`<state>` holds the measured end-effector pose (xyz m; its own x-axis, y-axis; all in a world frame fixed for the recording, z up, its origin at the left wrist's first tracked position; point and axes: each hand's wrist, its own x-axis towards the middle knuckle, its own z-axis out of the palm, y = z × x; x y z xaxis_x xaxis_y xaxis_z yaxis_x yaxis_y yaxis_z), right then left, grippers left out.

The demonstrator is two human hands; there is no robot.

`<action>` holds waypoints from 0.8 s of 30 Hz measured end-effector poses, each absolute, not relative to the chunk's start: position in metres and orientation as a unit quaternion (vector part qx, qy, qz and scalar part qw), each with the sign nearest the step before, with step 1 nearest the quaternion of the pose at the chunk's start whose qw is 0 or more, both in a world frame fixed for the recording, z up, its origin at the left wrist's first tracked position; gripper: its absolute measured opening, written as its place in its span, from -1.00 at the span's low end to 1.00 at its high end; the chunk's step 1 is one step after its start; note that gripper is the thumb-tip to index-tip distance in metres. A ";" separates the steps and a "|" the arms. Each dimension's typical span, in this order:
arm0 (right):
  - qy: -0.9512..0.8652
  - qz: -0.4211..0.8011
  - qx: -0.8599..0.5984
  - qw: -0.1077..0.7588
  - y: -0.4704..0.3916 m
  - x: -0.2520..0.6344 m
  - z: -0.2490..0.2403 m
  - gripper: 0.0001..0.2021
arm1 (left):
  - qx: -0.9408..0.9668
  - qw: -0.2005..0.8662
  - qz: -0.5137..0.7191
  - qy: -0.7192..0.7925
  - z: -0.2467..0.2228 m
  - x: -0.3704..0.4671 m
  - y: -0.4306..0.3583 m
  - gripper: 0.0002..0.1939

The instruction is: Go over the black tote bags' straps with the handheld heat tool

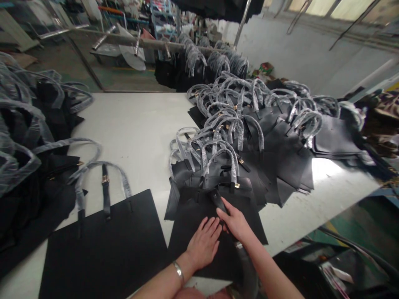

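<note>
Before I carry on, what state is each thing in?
Middle bag: lying flat, partly hidden.
Left hand: open, resting on that bag.
Right hand: closed around a dark tool.
Left front bag: flat, handle film-wrapped.
Right-hand bags: overlapping, handles film-wrapped.
Rear bags: hanging.

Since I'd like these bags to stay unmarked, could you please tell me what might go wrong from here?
The long dark object in the right hand might slip and scuff the black panel beneath it. The left hand lies flat close beside that object, so it could get knocked. Just beyond, the plastic-wrapped handles crowd together and might snag if one bag is pulled.
</note>
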<state>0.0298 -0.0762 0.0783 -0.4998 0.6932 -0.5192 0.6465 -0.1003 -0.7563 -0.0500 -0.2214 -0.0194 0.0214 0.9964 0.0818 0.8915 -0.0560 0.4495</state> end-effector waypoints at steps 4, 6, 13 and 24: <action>-0.672 0.543 -0.499 0.067 -0.079 0.034 0.086 -0.31 | 0.703 0.135 0.198 0.670 -0.017 -0.051 -0.221 -0.48; -0.668 0.571 -0.477 0.027 -0.085 0.041 0.087 -0.32 | 0.703 0.137 0.204 0.667 -0.019 -0.050 -0.222 -0.49; -0.743 0.532 -0.404 -0.038 -0.104 0.009 0.074 -0.43 | 0.685 0.200 0.197 0.672 -0.026 -0.045 -0.221 -0.56; -0.754 0.535 -0.381 -0.024 -0.107 -0.021 0.074 -0.39 | 0.700 0.193 0.188 0.662 -0.020 -0.047 -0.221 -0.58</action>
<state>-0.0208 -0.1065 0.0743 -0.7088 0.5489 -0.4431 0.5998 0.1385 -0.7880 -0.0465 -0.2206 -0.0202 0.0535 0.9985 0.0085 0.8533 -0.0502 0.5189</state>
